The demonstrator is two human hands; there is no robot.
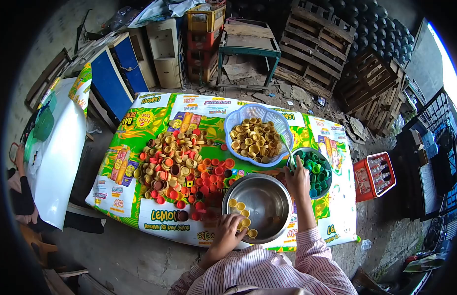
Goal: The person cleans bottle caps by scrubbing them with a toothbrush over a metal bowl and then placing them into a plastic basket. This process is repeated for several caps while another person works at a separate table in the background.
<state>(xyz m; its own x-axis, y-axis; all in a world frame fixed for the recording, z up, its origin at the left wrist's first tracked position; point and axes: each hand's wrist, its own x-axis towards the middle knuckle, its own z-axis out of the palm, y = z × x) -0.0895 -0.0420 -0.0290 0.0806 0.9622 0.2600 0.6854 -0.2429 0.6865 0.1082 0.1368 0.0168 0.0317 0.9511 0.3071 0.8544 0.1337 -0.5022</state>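
A steel bowl (268, 196) stands near the table's front edge with several small yellow cups along its left side. My left hand (230, 232) rests at its lower left rim, fingers bent against the yellow cups; whether it grips one is unclear. My right hand (298, 181) is closed around the handle of a pale green utensil (286, 147), between the steel bowl and a bowl of green cups (315, 172). The utensil's upper end reaches the rim of a blue-white basket (233, 115) full of yellow-brown cups. A heap of tan and red cups (169, 162) lies to the left.
The table (155, 216) has a printed cover. A red crate (374, 174) of bottles stands right of it. Behind are a wooden-topped table (248, 37), pallets (314, 44) and stacked crates (204, 44). At the far left, another person's arm (20, 162) is beside a white sheet.
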